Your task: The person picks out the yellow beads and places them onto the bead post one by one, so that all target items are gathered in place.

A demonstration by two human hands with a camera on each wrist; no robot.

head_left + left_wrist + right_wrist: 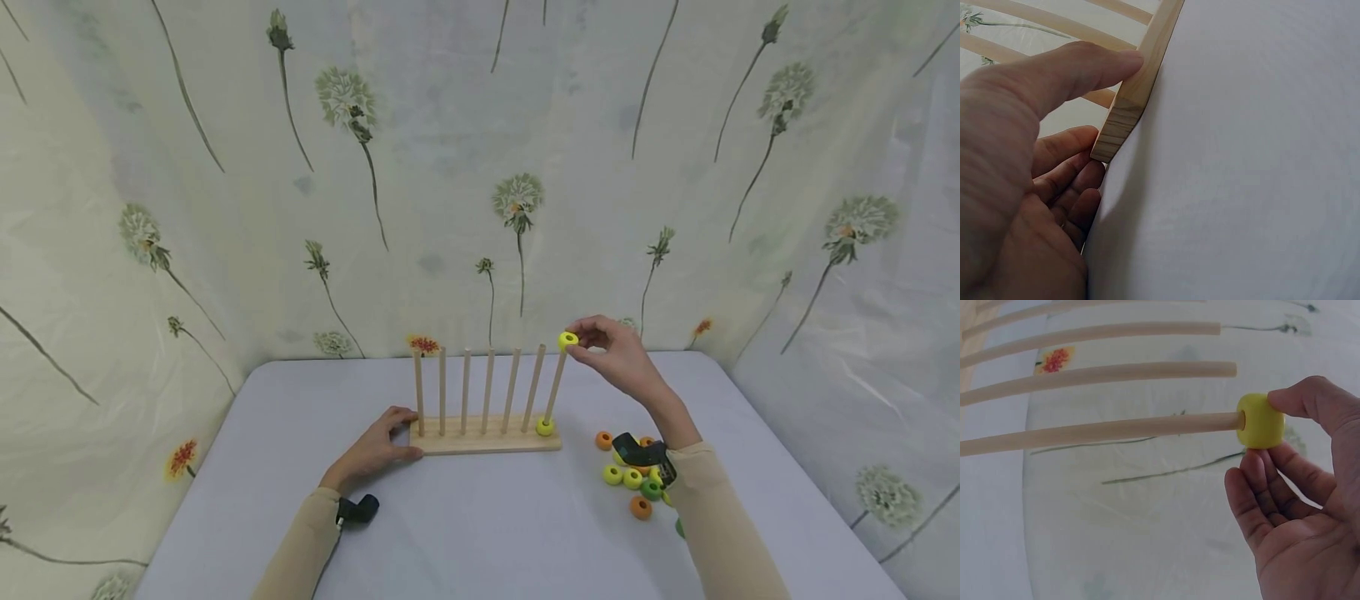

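A wooden base (487, 447) with a row of several upright pegs stands on the table. My left hand (381, 443) grips its left end, thumb along the front edge and fingers behind the end, as the left wrist view shows. At the top of the rightmost peg (555, 389), my right hand (621, 360) pinches a yellow bead (1264, 422) between thumb and fingers. The peg's tip sits in the bead's hole in the right wrist view. Another yellow bead (545, 428) rests at the bottom of that same peg. The other pegs bear no beads.
Loose beads in yellow, orange and green lie right of the base, among them an orange bead (641, 507) and a green bead (651, 489). My right forearm partly covers them. A flower-printed curtain (450, 208) hangs behind the white table (480, 533).
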